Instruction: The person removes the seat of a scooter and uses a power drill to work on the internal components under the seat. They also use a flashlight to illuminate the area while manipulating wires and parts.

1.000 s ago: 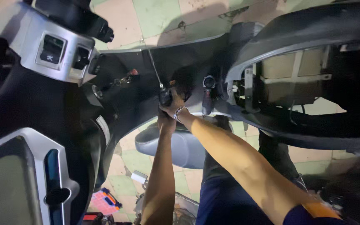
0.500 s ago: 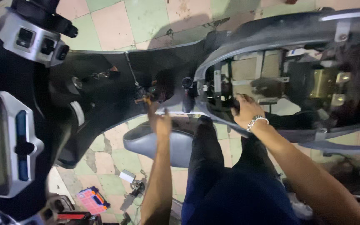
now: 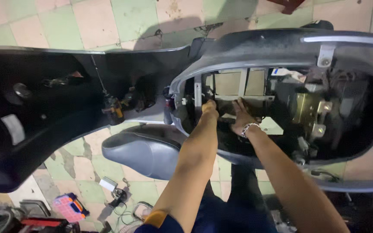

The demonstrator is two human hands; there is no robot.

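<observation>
Floor: checkered tile (image 3: 109, 21), green and pink; one grey seat (image 3: 139, 151) and one orange parts box (image 3: 67, 206) lying on it. One scooter frame (image 3: 260, 47), opened. Two hands inside: left hand (image 3: 209, 108) fingers curled, grip unclear; right hand (image 3: 242, 118) fingers spread on dark parts.

A: State the colours of the scooter body (image 3: 255, 47) and the floor (image 3: 87, 21).
B: Body: dark grey, glossy. Floor: checkered pale green and pink tiles.
A: The seat (image 3: 139, 151)?
B: Grey-blue. The bracket (image 3: 309, 110) inside appears brass-yellow, though dimly lit. The small case (image 3: 67, 207) on the floor: pink and orange.
</observation>
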